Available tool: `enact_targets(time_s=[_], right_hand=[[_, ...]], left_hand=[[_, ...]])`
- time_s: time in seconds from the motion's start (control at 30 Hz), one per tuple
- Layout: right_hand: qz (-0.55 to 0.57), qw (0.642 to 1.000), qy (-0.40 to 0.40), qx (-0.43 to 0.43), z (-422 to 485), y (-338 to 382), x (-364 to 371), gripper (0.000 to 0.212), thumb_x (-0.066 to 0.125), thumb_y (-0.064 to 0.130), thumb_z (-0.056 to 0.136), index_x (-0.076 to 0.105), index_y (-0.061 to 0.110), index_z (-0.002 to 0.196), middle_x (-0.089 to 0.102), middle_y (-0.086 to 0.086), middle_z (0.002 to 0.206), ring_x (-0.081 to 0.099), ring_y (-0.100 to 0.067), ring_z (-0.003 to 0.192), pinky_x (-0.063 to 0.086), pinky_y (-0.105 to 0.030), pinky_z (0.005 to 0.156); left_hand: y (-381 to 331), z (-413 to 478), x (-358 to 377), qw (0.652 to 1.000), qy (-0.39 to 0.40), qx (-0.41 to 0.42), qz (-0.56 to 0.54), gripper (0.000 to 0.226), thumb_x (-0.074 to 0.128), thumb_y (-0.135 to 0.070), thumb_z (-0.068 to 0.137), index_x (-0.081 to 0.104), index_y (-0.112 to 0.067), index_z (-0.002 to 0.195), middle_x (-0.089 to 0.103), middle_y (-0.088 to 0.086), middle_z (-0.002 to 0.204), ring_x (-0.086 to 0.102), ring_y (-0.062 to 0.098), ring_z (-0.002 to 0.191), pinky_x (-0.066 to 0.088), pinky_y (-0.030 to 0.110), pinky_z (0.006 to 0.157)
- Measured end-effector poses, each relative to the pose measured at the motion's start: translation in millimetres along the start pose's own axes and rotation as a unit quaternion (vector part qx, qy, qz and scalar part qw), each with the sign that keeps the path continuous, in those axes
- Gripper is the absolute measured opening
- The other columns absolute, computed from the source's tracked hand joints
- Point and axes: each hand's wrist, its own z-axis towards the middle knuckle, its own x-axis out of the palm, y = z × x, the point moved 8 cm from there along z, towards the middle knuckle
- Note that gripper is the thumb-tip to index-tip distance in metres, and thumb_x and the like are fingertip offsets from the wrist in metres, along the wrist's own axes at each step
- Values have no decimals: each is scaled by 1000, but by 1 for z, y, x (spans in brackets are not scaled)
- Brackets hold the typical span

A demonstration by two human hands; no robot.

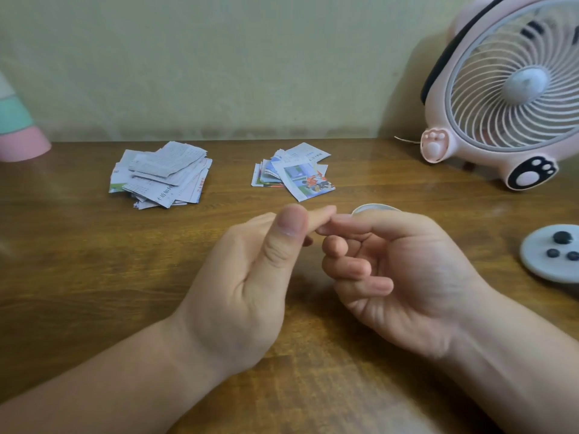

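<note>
A pale round rim (374,208) showed just behind the right hand (398,277), at twelve o'clock from its knuckles. Most of it was hidden by the fingers, so what it was could not be told. It lay flat on the wooden surface (94,261), near the middle and a little toward three o'clock.

The right hand hovered low over the surface with its palm turned toward nine o'clock and its fingers curled inward. Its forefinger tip touched the forefinger tip of the left hand (247,277). The left hand sat at nine o'clock of the right, fingers curled, thumb upright along the forefinger. Nothing could be seen between the meeting tips. Whether they pinched some tiny thing could not be told.

Beyond the hands, at twelve o'clock, lay a loose pile of coloured picture scraps (297,173). A larger pile of printed text scraps (163,175) lay at eleven o'clock, well apart from the first.

At three o'clock of the right hand, a grey round plate (545,270) was cut off by the frame edge, with three dark beads (561,237) on it. At two o'clock stood a pink fan (513,89) with paw-shaped feet, set near the wall (219,57). At the far nine o'clock edge, a pink and green cone-shaped thing (18,142) rested on the surface, only partly in view.
</note>
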Motion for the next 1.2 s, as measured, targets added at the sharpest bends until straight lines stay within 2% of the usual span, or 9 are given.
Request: enact_targets(time_s=[0.33, 0.43, 0.53, 0.63, 0.8, 0.93, 1.03, 1.1, 1.2], right_hand=[[24, 1000, 8, -4, 0, 2, 0, 10, 60, 8, 76, 67, 5, 69, 45, 0, 59, 31, -4, 35, 20, -11, 28], [-5, 1000, -3, -23, 0, 4, -1, 6, 60, 8, 77, 65, 7, 77, 47, 1, 57, 29, -3, 33, 17, -12, 31], [-11, 999, -5, -43, 2, 6, -2, 6, 59, 9, 80, 62, 8, 86, 49, 1, 56, 29, -3, 32, 17, -13, 31], [-18, 999, -2, -49, 2, 7, -2, 8, 60, 13, 84, 66, 7, 84, 50, 1, 56, 30, -3, 32, 16, -14, 33], [-16, 998, -4, -55, 2, 7, -3, 11, 60, 12, 86, 63, 10, 76, 49, 1, 55, 29, -3, 32, 16, -14, 33], [-13, 998, -6, -59, 3, 8, -3, 8, 60, 11, 84, 59, 11, 76, 50, 2, 55, 28, -2, 32, 15, -13, 33], [-20, 997, -16, -66, 4, 9, -5, 16, 60, 10, 84, 61, 12, 68, 50, 1, 56, 27, -3, 32, 14, -14, 34], [-33, 996, -25, -77, 3, 10, -6, 22, 60, 9, 84, 64, 13, 62, 52, 1, 56, 27, -3, 33, 13, -15, 35], [-59, 993, -26, -103, 3, 13, -5, 3, 64, 11, 72, 66, 9, 73, 54, -1, 56, 29, -5, 33, 11, -19, 39]], left_hand=[[-7, 0, 2, 997, 27, 31, 72, 77, 12, -63, 102, 64, -17, 135, 69, -15, 119, 60, 3, 116, 39, 15, 93], [-3, -1, 4, 999, 28, 14, 41, 70, 12, -67, 100, 58, -29, 138, 68, -20, 121, 60, 4, 118, 38, 14, 93], [-1, 0, 6, 999, 41, -1, 22, 74, 12, -69, 99, 56, -27, 141, 66, -20, 127, 58, 5, 123, 37, 14, 95], [-3, 0, 6, 998, 43, 5, 38, 71, 12, -67, 100, 54, -29, 142, 65, -22, 128, 59, 6, 121, 38, 15, 94], [-4, -1, 5, 996, 50, -6, 78, 75, 10, -71, 97, 52, -31, 146, 71, -11, 110, 60, 15, 113, 45, 27, 92], [-4, -2, 5, 995, 47, -11, 85, 75, 10, -72, 97, 51, -33, 146, 72, -9, 106, 60, 16, 110, 45, 29, 91], [-3, -2, 6, 995, 49, -14, 81, 74, 12, -71, 97, 51, -32, 147, 71, -12, 111, 60, 18, 114, 46, 33, 94], [-3, -2, 6, 995, 48, -14, 83, 76, 11, -72, 97, 51, -32, 146, 67, -20, 121, 59, 13, 118, 45, 29, 96], [-2, -1, 6, 997, 40, -13, 60, 76, 11, -72, 97, 54, -30, 144, 63, -25, 131, 56, 2, 124, 40, 19, 99]])
